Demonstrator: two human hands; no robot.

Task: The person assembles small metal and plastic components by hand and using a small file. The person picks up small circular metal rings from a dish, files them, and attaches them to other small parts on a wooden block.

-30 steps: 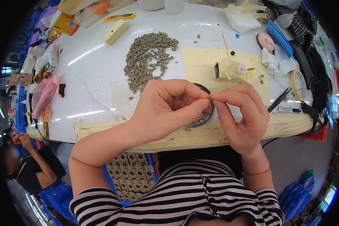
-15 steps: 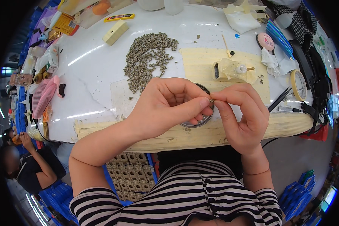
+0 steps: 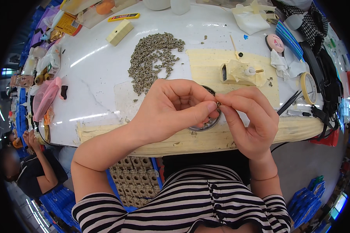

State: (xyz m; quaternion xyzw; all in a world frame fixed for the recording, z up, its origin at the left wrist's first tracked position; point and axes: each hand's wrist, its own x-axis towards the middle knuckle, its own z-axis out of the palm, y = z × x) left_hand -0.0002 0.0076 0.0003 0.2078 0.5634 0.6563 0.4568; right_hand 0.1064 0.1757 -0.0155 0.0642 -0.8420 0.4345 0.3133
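My left hand [image 3: 179, 105] and my right hand [image 3: 249, 116] meet at the fingertips over a round dark-rimmed dish [image 3: 210, 126] near the table's front edge. Thumb and forefinger of each are pinched together on a tiny metal part [image 3: 218, 104], mostly covered by the fingers. Both hands are closed around it; its exact shape is too small to read. Beyond my left hand lies a wide heap of small grey-brown metal parts [image 3: 147, 54]. The dish is largely hidden beneath my left hand.
A taped block with a small white bottle [image 3: 249, 71] stands behind my right hand. Tweezers [image 3: 289, 102] and a tape roll [image 3: 308, 87] lie to the right. A cream block [image 3: 119, 32] sits at the back left. Below the table edge is a crate of metal blocks [image 3: 138, 178]. Another person sits far left.
The tiny part has turned slightly between my fingertips, and the right fingers have shifted a little. My arms are nearly still. The person at far left has moved their hands.
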